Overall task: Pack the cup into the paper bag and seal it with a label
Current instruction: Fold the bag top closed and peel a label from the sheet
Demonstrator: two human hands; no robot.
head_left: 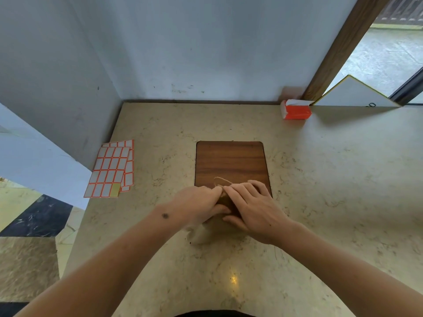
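paper bag (206, 232) on the counter, its top at the near edge of the wooden board (231, 161) | left hand (196, 205) and right hand (251, 208) both pinch its top, likely folding it shut for sealing | cup not visible | two label sheets (112, 168) left of board, one bag, one twine handle (220, 180)

My left hand (198, 205) and right hand (250, 205) grip the top of the brown paper bag (206, 233) at the near edge of the wooden board (231, 161), its twine handle (220, 180) looping above my fingers. Red-bordered label sheets (112, 169) lie on the marble counter (332, 179) to my left, an orange tissue box (296, 110) against the far wall.
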